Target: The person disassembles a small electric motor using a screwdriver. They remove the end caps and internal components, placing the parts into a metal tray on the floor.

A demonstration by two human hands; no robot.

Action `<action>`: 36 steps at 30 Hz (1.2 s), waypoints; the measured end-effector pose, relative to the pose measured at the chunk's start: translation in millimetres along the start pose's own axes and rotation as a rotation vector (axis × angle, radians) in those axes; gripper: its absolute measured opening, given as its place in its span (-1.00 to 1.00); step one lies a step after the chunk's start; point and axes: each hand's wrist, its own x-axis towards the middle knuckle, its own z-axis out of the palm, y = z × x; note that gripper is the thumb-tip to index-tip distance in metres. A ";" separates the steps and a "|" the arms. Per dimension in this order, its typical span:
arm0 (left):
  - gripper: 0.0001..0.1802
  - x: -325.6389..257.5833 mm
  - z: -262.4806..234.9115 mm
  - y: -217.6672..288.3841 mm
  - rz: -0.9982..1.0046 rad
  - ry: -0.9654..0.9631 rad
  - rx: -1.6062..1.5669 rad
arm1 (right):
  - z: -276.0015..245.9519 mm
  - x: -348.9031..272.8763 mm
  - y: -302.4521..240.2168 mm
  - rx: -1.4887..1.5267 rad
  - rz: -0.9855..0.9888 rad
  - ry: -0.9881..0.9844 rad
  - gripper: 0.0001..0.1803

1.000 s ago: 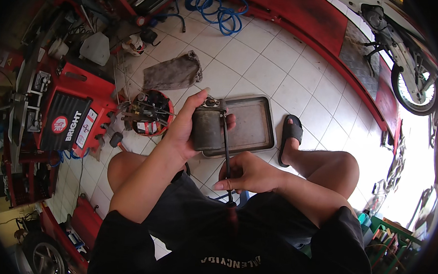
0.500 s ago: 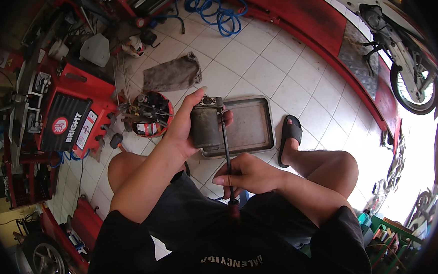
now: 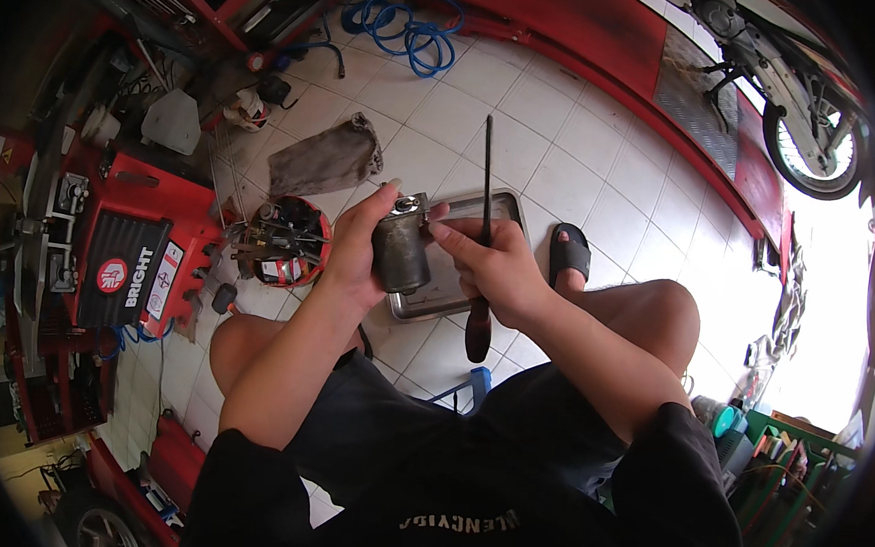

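My left hand (image 3: 356,248) is wrapped round a dark grey metal cylinder (image 3: 402,258), a motor-like part with a shiny end cap at the top. Tucked in my right hand (image 3: 498,262) is a long screwdriver (image 3: 486,176), its thin dark shaft pointing away from me and its dark red handle below the palm. The thumb and forefinger of that same hand pinch at the upper right edge of the cylinder. Whatever lies between those fingertips is too small to make out. A shallow metal tray (image 3: 428,314) lies on the floor beneath both hands, partly hidden by them.
Left of the tray stand a round container (image 3: 284,242) of tools and a red machine (image 3: 145,226). A grey rag (image 3: 327,154) lies beyond. A blue hose (image 3: 412,41) coils near a red platform (image 3: 612,39), with a motorcycle (image 3: 778,104) at the far right.
My right hand has moved up from below the cylinder to its upper right edge. The screwdriver tip has come off the part, and the screwdriver now stands beside it, pointing away.
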 end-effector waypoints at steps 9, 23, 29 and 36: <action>-0.59 3.5 4.4 1.0 -0.088 -0.006 -0.099 | 9.9 17.3 17.2 0.275 -0.065 0.101 -0.75; -0.63 1.3 -1.3 1.1 -0.006 -0.087 -0.143 | -7.2 19.8 7.5 0.285 -0.047 -0.042 -0.80; -0.61 -2.4 -2.7 1.5 -0.033 -0.114 -0.103 | 0.4 14.5 2.6 0.179 -0.083 -0.023 -0.86; -0.61 0.5 -10.9 -4.8 -0.068 -0.060 -0.081 | -8.2 17.8 5.5 0.312 0.059 -0.124 -0.90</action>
